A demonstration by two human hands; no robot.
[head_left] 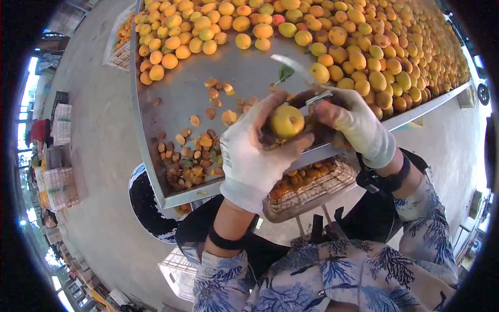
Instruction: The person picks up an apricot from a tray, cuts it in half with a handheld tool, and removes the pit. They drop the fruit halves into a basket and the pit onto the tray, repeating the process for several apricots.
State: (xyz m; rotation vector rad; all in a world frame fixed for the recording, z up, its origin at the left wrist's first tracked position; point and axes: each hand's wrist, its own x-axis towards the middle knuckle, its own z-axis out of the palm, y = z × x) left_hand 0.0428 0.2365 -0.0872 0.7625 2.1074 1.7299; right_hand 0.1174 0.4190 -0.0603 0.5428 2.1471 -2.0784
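Observation:
My left hand (249, 148), in a white glove with bare fingertips, is closed round a yellow-green apricot (287, 122) above the near edge of the metal table (213, 112). Close beside it, my right hand (356, 122) wears the same kind of glove and grips a small knife (296, 67). Its curved blade points up and to the left; the handle is mostly hidden by my fingers. A green leaf (284, 73) lies near the blade. Loose apricot pits (192, 171) and torn pieces of fruit are gathered in the table's near left corner.
A large heap of apricots (358, 49) covers the table's far and right parts. Below the near rim sits a basket (317, 195) with orange fruit halves. A dark-lined bucket (150, 208) and a white crate (176, 273) stand at lower left. Another crate (120, 54) is beyond the table's left edge.

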